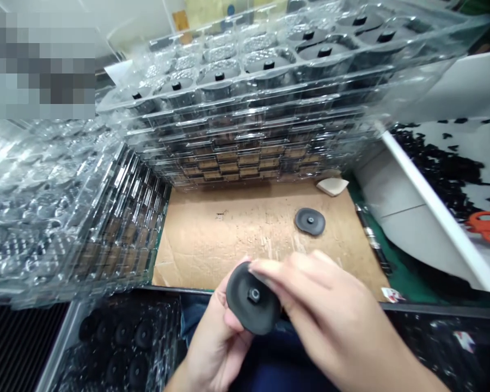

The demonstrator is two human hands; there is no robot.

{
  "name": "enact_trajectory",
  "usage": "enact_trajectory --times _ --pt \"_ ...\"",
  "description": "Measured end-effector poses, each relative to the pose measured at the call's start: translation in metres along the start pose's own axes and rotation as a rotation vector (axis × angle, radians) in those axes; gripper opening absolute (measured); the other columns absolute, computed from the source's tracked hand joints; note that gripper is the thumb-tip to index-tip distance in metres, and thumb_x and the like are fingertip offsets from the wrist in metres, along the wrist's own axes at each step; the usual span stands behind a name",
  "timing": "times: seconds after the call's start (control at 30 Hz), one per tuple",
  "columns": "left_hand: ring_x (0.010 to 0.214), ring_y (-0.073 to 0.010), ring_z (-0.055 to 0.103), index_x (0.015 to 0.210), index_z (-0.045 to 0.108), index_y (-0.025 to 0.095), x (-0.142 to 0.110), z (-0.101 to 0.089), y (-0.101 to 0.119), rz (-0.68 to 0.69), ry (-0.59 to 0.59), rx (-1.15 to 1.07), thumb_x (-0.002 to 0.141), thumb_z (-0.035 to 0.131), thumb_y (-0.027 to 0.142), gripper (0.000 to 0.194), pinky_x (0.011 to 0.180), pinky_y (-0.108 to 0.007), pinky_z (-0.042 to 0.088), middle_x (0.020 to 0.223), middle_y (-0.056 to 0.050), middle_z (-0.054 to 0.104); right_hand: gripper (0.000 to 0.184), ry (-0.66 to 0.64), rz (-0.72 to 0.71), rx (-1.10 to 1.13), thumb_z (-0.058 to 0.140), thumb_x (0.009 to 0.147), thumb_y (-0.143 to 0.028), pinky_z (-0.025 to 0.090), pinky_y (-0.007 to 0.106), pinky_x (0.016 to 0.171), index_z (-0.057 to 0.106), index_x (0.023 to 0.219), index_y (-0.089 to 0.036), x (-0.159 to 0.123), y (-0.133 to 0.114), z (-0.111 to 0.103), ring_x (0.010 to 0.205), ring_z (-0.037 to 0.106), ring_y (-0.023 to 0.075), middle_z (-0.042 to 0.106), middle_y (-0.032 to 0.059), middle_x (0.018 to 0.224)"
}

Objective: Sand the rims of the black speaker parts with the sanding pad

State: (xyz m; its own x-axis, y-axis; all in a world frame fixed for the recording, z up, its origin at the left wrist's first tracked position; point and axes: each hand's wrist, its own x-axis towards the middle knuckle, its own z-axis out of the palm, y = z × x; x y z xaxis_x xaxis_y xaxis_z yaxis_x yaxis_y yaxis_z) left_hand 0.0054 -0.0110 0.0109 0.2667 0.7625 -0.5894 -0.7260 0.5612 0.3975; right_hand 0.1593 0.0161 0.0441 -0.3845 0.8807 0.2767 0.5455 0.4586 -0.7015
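Head cam: left hand (222,340) grips a dark disc (251,316), right hand (330,307) touches it too, can't tell if it's pinching tho.

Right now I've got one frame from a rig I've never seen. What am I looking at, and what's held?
There's no machine here: it's a person's two bare hands, seen by a camera worn on the head, looking forward and down. The left hand holds a dark disc with a nut-like centre; the right hand has its fingers at the disc's edge. Ahead, on the cardboard, lie a second disc and a small whitish piece. Clear plastic trays are stacked behind and to the left. At right, a white bin holds small black pieces and orange handles, probably scissors.
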Motion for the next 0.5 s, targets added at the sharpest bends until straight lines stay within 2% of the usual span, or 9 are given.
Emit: enact_trajectory --times 0.07,0.13,0.17,0.23,0.3,0.37,0.5 --pt "0.084 -0.0140 0.062 0.097 0.068 0.021 0.000 0.002 -0.001 -0.024 -0.038 0.042 0.055 0.080 0.026 0.044 0.074 -0.017 0.048 0.081 0.001 0.069 0.028 -0.043 -0.208 0.081 0.038 0.090 -0.013 0.038 0.028 0.061 0.065 0.095 -0.017 0.013 0.001 0.002 0.060 0.047 0.0139 0.056 0.0012 0.065" --pt "0.080 -0.0164 0.062 0.090 0.070 0.018 -0.001 0.002 -0.002 -0.021 -0.054 0.101 0.053 0.080 0.031 0.040 0.070 -0.019 0.048 0.074 0.000 0.068 0.029 -0.144 -0.308 0.253 0.038 0.090 -0.012 0.039 0.026 0.065 0.067 0.092 -0.018 0.023 0.007 0.004 0.063 0.051 0.0120 0.058 0.0001 0.067" --pt "0.080 -0.0172 0.062 0.089 0.070 0.018 -0.002 0.001 -0.001 -0.019 -0.048 0.127 0.054 0.080 0.031 0.039 0.070 -0.020 0.048 0.076 -0.001 0.069 0.028 -0.152 -0.282 0.288 0.039 0.090 -0.012 0.040 0.025 0.068 0.066 0.095 -0.018 0.026 0.013 0.005 0.067 0.053 0.0117 0.060 0.0003 0.071" --pt "0.084 -0.0187 0.063 0.093 0.068 0.020 -0.003 -0.002 0.002 -0.017 -0.026 0.133 0.053 0.080 0.030 0.043 0.074 -0.023 0.048 0.089 -0.003 0.070 0.026 -0.072 -0.102 0.234 0.043 0.089 -0.014 0.041 0.026 0.071 0.063 0.104 -0.018 0.021 0.027 0.011 0.074 0.055 0.0132 0.063 0.0021 0.081" --pt "0.087 -0.0198 0.064 0.097 0.067 0.023 -0.005 -0.002 0.005 -0.038 -0.004 0.106 0.051 0.081 0.031 0.049 0.078 -0.026 0.048 0.099 -0.003 0.069 0.025 0.020 0.111 0.169 0.044 0.090 -0.018 0.043 0.028 0.070 0.061 0.108 -0.021 0.007 0.043 0.023 0.077 0.057 0.0147 0.064 0.0031 0.086" --pt "0.090 -0.0209 0.064 0.097 0.067 0.025 -0.006 -0.001 0.008 -0.043 0.010 0.088 0.046 0.082 0.035 0.054 0.081 -0.027 0.047 0.101 -0.003 0.069 0.025 0.009 0.248 0.187 0.045 0.090 -0.020 0.046 0.026 0.068 0.062 0.107 -0.022 -0.012 0.059 0.040 0.077 0.059 0.0144 0.065 0.0033 0.085" --pt "0.092 -0.0216 0.064 0.095 0.068 0.025 -0.006 0.004 0.010 -0.057 0.060 0.114 0.042 0.083 0.035 0.056 0.082 -0.027 0.047 0.099 -0.003 0.070 0.019 -0.075 0.295 0.214 0.052 0.085 -0.021 0.051 0.026 0.062 0.069 0.091 -0.020 -0.039 0.076 0.065 0.066 0.062 0.0153 0.066 0.0016 0.070"
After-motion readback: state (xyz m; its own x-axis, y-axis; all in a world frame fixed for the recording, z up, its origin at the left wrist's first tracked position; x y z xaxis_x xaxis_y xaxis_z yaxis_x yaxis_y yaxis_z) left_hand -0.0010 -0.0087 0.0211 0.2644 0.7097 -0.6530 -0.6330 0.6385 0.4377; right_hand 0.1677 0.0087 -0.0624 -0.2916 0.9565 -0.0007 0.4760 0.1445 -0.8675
